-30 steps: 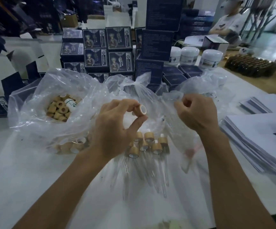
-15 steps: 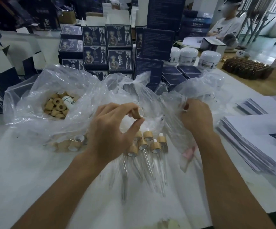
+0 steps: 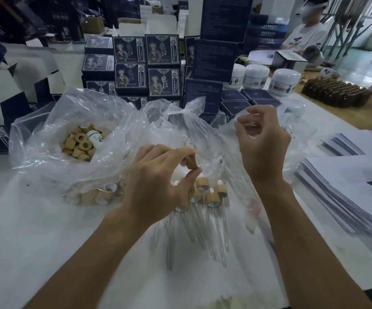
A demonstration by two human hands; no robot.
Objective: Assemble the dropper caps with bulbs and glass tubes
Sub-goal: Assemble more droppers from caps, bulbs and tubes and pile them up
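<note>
1. Wood-coloured and short, the cap (image 3: 193, 161) sat pinched between the thumb and curled fingertips of the left hand (image 3: 158, 186), tilted so that its white-lined open end faced right.
2. The right hand (image 3: 263, 143) was raised above the clear plastic bags, its fingers curled inward with thumb and forefinger close together; something small and pale showed between them, but I could not tell what it was or whether it was truly gripped.
3. The two hands were apart, the right one higher and to the right of the cap.
4. Below the left hand lay a cluster of finished droppers (image 3: 211, 197), each with a wooden collar, a white bulb tip and a clear glass tube pointing toward the person, resting on a plastic sheet (image 3: 180, 275) over the white table (image 3: 24, 230).
5. To the left, an open plastic bag (image 3: 53, 121) held a heap of bare wooden rings (image 3: 80, 146) with a small white bottle (image 3: 96, 137) lying among them.
6. Just in front of that bag, more caps with white liners (image 3: 104, 195) lay under plastic.
7. Behind the bags stood stacks of dark blue printed boxes (image 3: 147, 65) and three white jars (image 3: 285, 81).
8. A block of brown bottles (image 3: 334, 92) stood at the far right, and piles of white leaflets (image 3: 347, 190) lay near the right forearm.
9. Another person in a white shirt (image 3: 305, 36) sat at the far end of the table.
</note>
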